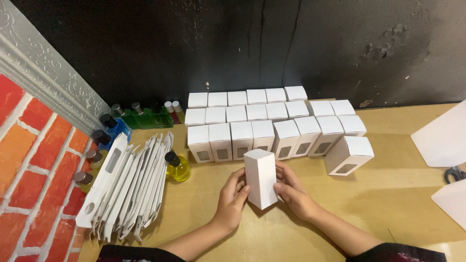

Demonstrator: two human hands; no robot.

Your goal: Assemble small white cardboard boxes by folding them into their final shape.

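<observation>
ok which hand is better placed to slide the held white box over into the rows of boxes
Probably the right hand. It grips the white box on the side nearest the open row end by the tilted box. The left hand sits nearer the flat cartons.

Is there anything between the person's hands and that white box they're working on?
Nothing visible. The left hand and right hand already touch the upright white box on either side. The yellow bottle and rows of finished boxes stand apart.

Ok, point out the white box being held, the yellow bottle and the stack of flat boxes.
White upright cardboard box [260, 179]: head view, front face.
Round yellow liquid bottle [177, 171]: head view, glass body.
Stack of flat unfolded white boxes [128, 187]: head view, middle.
</observation>
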